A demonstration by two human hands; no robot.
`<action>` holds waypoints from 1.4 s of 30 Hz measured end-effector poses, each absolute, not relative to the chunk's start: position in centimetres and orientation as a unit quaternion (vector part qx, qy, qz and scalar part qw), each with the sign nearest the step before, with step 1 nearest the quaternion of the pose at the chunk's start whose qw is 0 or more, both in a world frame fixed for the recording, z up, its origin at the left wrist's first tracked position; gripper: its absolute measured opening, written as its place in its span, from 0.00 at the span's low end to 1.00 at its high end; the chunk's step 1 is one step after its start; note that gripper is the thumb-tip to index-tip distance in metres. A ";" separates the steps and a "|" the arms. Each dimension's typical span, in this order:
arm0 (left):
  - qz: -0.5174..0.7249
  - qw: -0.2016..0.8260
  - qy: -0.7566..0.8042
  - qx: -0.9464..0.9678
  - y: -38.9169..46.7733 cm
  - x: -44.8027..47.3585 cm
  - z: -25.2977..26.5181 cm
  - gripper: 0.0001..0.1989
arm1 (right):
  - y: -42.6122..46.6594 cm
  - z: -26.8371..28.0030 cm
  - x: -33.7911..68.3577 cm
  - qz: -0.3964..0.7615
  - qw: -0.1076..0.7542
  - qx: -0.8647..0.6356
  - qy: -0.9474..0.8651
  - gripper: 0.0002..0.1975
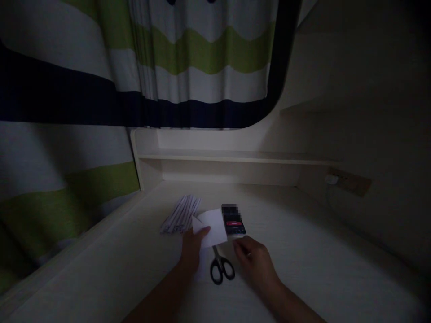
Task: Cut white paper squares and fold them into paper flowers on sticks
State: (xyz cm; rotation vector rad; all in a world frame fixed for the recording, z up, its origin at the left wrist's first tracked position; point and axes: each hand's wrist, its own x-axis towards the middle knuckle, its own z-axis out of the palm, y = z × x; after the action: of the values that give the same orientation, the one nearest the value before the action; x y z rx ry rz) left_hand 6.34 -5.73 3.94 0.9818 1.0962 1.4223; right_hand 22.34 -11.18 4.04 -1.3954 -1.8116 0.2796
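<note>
My left hand [192,246] grips a white sheet of paper [214,228], the thumb lying across its face. One corner at the upper left of the sheet looks folded. To the right, my right hand [254,255] hovers with its fingers curled in, and no object shows in it. Between my hands lies a pair of scissors [222,268] with black handles; the paper hides most of the blades. A bundle of thin white paper sticks [181,214] rests just beyond my left hand. Behind my right hand is a phone [235,223] with a red bar on its lit screen.
A low shelf [232,155] runs along the back of the pale desk [134,269]. Striped curtains [202,67] hang behind and at the left. On the right wall a plug [332,179] sits in a socket strip [355,183], its cord hanging down. The light is dim.
</note>
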 end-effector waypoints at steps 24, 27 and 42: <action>0.506 0.673 0.339 0.419 -9.0 9.4 4.2 0.18 | -10.6 3.4 24.1 -0.061 0.524 -0.405 -0.747 0.10; 0.507 0.665 0.337 0.432 -9.0 9.3 4.2 0.17 | -10.5 3.3 24.6 -0.126 0.485 -0.385 -0.775 0.13; 0.504 0.645 0.364 0.444 -8.7 9.1 4.3 0.16 | -10.2 3.9 25.7 -0.224 0.349 -0.352 -0.839 0.15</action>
State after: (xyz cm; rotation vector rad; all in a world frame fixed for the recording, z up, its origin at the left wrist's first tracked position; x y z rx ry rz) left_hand 9.12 -8.69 4.34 1.0098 0.8277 1.1481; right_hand 25.68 -10.22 3.88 -0.9111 -2.1745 -0.5796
